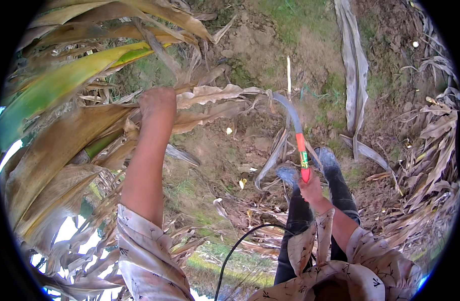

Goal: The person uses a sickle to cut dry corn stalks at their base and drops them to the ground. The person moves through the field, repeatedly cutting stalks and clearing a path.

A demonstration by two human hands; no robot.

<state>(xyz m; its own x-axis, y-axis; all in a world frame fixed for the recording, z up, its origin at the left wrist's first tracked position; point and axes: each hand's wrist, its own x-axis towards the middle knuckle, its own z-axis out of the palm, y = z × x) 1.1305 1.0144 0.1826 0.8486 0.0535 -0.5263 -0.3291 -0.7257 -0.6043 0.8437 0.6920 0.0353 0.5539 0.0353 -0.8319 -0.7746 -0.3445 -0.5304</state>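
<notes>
My left hand (pixel 157 99) is closed in a fist around a maize stalk (pixel 102 145) with long dry leaves; its fingers are mostly hidden behind the back of the hand. Crinkled dry leaves (pixel 218 94) stretch from that fist toward the right. In my right hand (pixel 311 188) is a sickle, gripped by its red handle (pixel 304 161). The curved grey blade (pixel 290 109) points up and away from me, its tip touching or overlapping the end of a dry leaf. A thin pale cut stub (pixel 289 75) shows just beyond the blade.
Standing maize plants with brown and yellow-green leaves (pixel 75 75) crowd the left. Heaped dry maize leaves (pixel 433 150) lie along the right. My shoes (pixel 326 158) are on bare soil (pixel 252 146) with pale scraps. A black cable (pixel 230 252) loops beside my legs.
</notes>
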